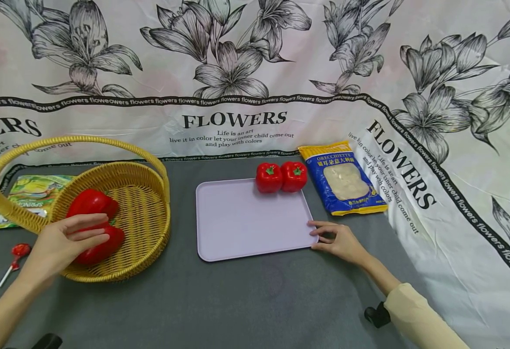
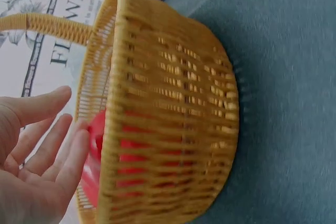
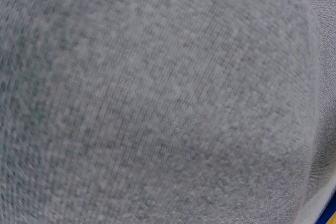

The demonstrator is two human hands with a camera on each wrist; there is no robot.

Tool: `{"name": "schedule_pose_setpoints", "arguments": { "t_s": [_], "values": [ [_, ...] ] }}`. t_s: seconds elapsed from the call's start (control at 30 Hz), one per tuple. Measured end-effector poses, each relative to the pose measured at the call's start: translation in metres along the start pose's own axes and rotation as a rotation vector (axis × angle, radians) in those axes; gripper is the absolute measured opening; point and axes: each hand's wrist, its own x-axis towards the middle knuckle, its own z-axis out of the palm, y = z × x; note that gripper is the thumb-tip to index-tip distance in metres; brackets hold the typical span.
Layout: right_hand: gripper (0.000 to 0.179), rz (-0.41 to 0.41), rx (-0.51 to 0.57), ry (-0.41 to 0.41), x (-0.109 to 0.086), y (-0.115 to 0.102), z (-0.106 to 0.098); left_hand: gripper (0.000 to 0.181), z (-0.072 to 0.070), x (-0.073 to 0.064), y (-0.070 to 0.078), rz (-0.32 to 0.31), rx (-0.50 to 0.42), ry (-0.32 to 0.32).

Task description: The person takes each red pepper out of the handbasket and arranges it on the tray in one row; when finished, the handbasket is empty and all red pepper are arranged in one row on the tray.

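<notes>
My left hand [image 1: 73, 237] is over the near left side of a yellow woven basket [image 1: 150, 232], fingers extended beside two red bell peppers [image 1: 106, 247] inside it. In the left wrist view, the fingers of that hand [image 2: 47, 150] are spread and loosely bent at the basket's rim [image 2: 113, 129], close to a red pepper [image 2: 94, 177]; contact is unclear. At the right edge of a pale lilac tray [image 1: 250, 223], the fingertips of my right hand [image 1: 339, 242] touch the rim near its front corner. Two more red bell peppers [image 1: 281, 177] sit at the tray's far right corner.
Right of the tray lies a blue and yellow orecchiette bag [image 1: 346, 179]. A green packet [image 1: 37, 194] is partly behind the basket, whose tall handle [image 1: 76, 140] arches upward. A red lollipop [image 1: 17, 257] lies at left. Grey cloth [image 3: 168, 98] fills most of the right wrist view.
</notes>
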Motion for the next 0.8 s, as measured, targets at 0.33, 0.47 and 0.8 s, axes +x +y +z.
{"name": "schedule_pose_setpoints", "arguments": {
  "t_s": [0.33, 0.47, 0.8],
  "values": [
    [0.028, -0.004, -0.008, 0.005, -0.001, 0.013, 0.001, 0.072, -0.001, 0.004, 0.000, -0.112, 0.519, 0.095],
    [0.027, 0.016, 0.011, 0.001, -0.002, -0.004, 0.000, 0.078, -0.001, 0.008, -0.003, -0.114, 0.618, 0.100],
    [0.029, 0.023, 0.021, 0.010, -0.001, 0.021, 0.002, 0.074, 0.000, 0.013, -0.007, -0.026, 0.674, 0.076]
  ]
}}
